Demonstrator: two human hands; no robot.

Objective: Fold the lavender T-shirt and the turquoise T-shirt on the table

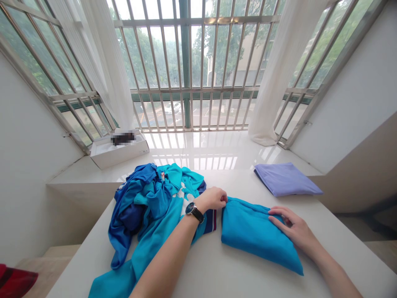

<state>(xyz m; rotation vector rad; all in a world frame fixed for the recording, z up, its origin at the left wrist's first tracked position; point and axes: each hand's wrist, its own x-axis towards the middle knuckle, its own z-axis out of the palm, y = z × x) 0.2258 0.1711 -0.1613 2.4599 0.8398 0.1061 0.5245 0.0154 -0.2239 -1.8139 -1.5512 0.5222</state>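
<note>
A folded blue garment point(257, 234) lies on the white table in front of me. My left hand point(214, 198), with a black-strapped watch point(194, 212) on its wrist, has its fingers closed on the garment's upper left corner. At the upper right part, my right hand point(293, 227) rests with fingers stretched over the cloth, the thumb lower down. Left of the folded piece sits a crumpled heap of turquoise and dark blue clothes point(167, 203), partly behind my left forearm. One sleeve of the heap trails toward the near left edge.
A folded lilac garment point(287, 179) lies at the back right of the table point(235, 275). On the windowsill point(192, 151) stands an open white box point(120, 155) with a blurred dark item in it. Barred windows and white curtains are behind. Something red point(15, 281) shows at lower left.
</note>
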